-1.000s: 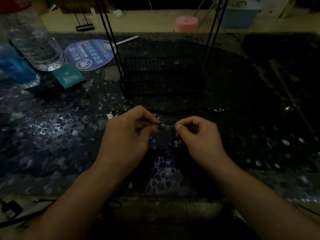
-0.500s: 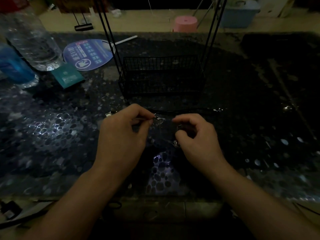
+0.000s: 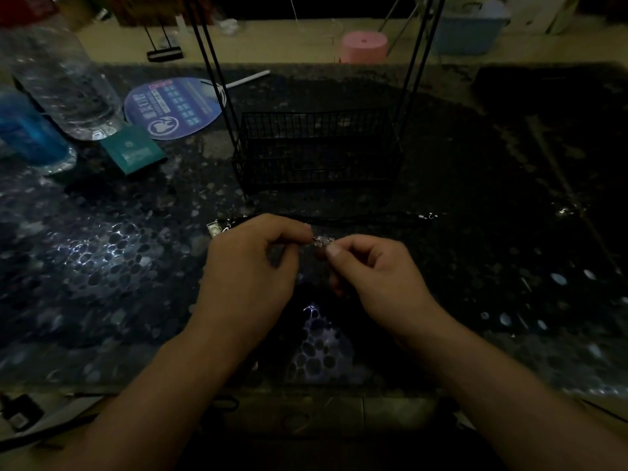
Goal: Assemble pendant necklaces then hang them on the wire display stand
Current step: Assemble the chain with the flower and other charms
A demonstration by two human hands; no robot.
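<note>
Fingers of both hands meet over the worktop [image 3: 102, 266]. The left hand [image 3: 251, 266] pinches one end of a thin cord, and the right hand [image 3: 377, 273] pinches a small shiny pendant [image 3: 321, 240], so each grip is narrow and holding something. They sit close, probably so the tiny parts can join. Just behind the grip, a black cord [image 3: 356, 217] lies flat. Farther back stands the wire display stand [image 3: 316, 147], within reach for hanging.
</note>
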